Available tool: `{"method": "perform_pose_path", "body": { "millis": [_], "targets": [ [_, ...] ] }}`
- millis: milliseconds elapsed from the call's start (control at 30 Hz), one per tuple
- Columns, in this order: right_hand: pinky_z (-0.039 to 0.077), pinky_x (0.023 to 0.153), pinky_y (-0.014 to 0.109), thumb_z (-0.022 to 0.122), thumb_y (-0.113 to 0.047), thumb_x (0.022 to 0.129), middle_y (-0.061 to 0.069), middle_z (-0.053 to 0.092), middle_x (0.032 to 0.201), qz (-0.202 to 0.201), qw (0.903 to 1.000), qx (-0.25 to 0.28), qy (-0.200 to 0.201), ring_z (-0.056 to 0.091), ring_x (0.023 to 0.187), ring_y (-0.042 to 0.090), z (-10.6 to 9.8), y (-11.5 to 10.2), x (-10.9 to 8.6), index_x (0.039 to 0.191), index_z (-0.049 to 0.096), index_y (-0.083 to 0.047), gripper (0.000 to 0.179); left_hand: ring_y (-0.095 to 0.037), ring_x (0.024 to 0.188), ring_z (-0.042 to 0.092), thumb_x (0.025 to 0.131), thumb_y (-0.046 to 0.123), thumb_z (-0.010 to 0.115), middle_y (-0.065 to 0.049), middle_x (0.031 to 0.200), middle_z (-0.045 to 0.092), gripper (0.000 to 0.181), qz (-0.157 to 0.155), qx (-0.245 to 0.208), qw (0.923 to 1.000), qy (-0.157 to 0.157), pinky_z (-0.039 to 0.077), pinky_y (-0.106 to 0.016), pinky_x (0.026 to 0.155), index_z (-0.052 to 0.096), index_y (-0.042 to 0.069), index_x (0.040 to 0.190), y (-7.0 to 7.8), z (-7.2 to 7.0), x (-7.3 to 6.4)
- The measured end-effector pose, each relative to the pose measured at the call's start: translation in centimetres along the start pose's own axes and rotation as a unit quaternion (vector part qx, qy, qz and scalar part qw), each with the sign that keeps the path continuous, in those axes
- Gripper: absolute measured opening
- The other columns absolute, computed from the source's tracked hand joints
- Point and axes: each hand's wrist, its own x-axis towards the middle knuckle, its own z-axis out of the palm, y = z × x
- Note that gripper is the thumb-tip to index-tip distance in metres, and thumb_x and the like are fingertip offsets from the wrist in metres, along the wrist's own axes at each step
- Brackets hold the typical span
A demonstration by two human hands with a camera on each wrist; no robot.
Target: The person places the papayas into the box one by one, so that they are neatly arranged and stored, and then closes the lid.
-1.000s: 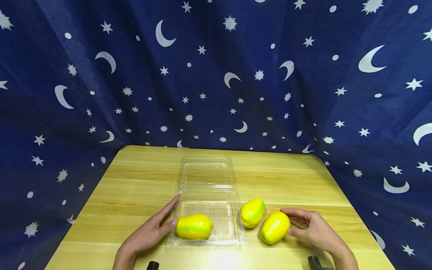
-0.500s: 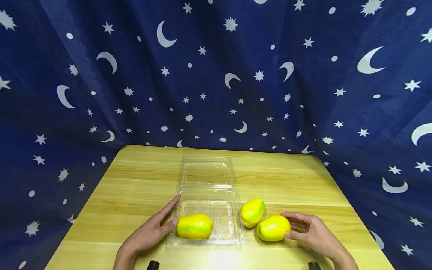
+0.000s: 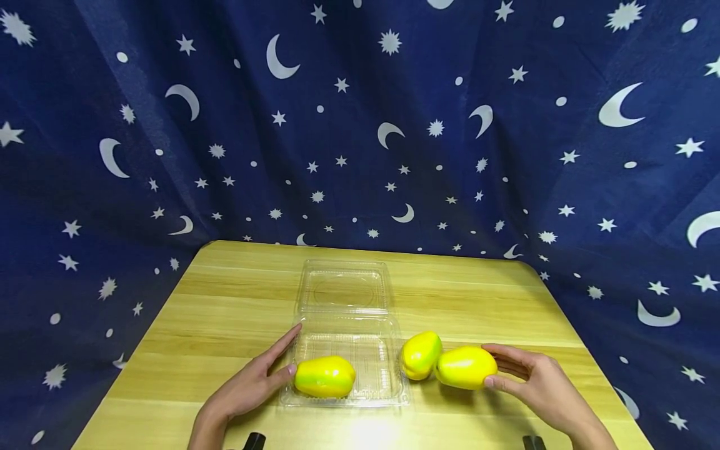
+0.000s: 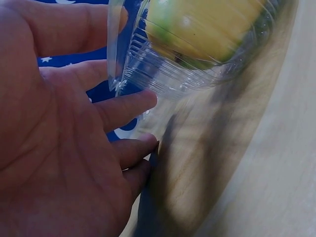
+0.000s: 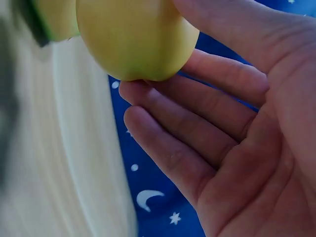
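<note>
My right hand (image 3: 537,384) grips a yellow papaya (image 3: 467,367) by its right end, thumb in front and fingers behind. The right wrist view shows the fingertips against the end of this papaya (image 5: 138,39). Close on its left is another papaya (image 3: 420,355), at the right edge of a clear plastic clamshell box (image 3: 375,350). Inside the box, at the front left, lies one more papaya (image 3: 325,377), greenish at one end. My left hand (image 3: 250,381) rests against the box's left side with fairly straight fingers; in the left wrist view its fingers (image 4: 131,106) are beside the ribbed wall.
The box's lid (image 3: 344,289) lies folded back flat toward the rear of the wooden table (image 3: 236,294). A dark blue curtain (image 3: 349,125) with moons and stars hangs behind and at both sides.
The papaya in my right hand has turned from slanted to nearly level, then shifted right and slightly back with the hand. My left hand and the box stay in place.
</note>
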Motion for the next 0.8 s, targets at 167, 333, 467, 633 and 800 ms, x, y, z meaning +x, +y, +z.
{"method": "perform_pose_path", "body": {
  "millis": [167, 333, 467, 633, 800],
  "targets": [
    [0.061, 0.086, 0.014, 0.093, -0.026, 0.088, 0.009, 0.079, 0.135, -0.005, 0.9985, -0.041, 0.036, 0.072, 0.108, -0.006, -0.3, -2.0, 0.1, 0.140, 0.075, -0.010, 0.058, -0.039, 0.170, 0.011, 0.113, 0.036, 0.060, -0.001, 0.184, 0.017, 0.071, 0.002, 0.005, 1.0000, -0.004, 0.010, -0.075, 0.132, 0.024, 0.043, 0.175, 0.0, 0.0, -0.1],
    [0.059, 0.088, 0.012, 0.093, -0.029, 0.089, 0.007, 0.080, 0.132, -0.037, 0.9970, -0.034, 0.060, 0.073, 0.111, -0.004, 0.3, -4.4, 1.5, 0.139, 0.076, -0.011, 0.056, -0.039, 0.170, 0.012, 0.114, 0.033, 0.059, -0.001, 0.184, 0.019, 0.071, 0.004, 0.012, 0.9999, 0.002, 0.010, -0.076, 0.132, 0.024, 0.043, 0.175, 0.0, -0.2, -0.1],
    [0.061, 0.088, 0.015, 0.094, -0.030, 0.089, 0.005, 0.080, 0.132, -0.060, 0.9955, -0.025, 0.068, 0.077, 0.110, 0.006, 1.2, -6.1, 3.1, 0.139, 0.076, -0.011, 0.056, -0.039, 0.170, 0.011, 0.115, 0.032, 0.059, -0.001, 0.184, 0.018, 0.071, 0.007, 0.009, 0.9999, -0.001, 0.009, -0.075, 0.132, 0.023, 0.044, 0.175, 0.0, -0.1, -0.1],
    [0.065, 0.089, 0.025, 0.091, -0.034, 0.091, 0.007, 0.080, 0.133, -0.067, 0.9958, -0.011, 0.061, 0.080, 0.115, 0.026, 2.2, -8.2, 4.8, 0.141, 0.075, -0.012, 0.057, -0.041, 0.170, 0.010, 0.114, 0.035, 0.058, -0.001, 0.184, 0.017, 0.070, 0.011, 0.012, 0.9998, -0.007, 0.009, -0.076, 0.131, 0.022, 0.047, 0.174, 0.0, 0.0, -0.1],
    [0.067, 0.094, 0.039, 0.091, -0.037, 0.091, 0.007, 0.080, 0.131, -0.076, 0.9955, 0.001, 0.057, 0.080, 0.116, 0.029, 3.9, -10.1, 6.4, 0.140, 0.076, -0.012, 0.057, -0.042, 0.170, 0.011, 0.114, 0.035, 0.058, -0.002, 0.184, 0.018, 0.070, 0.013, 0.019, 0.9997, -0.003, 0.011, -0.077, 0.131, 0.022, 0.048, 0.173, 0.0, -0.1, -0.1]
  ]
}}
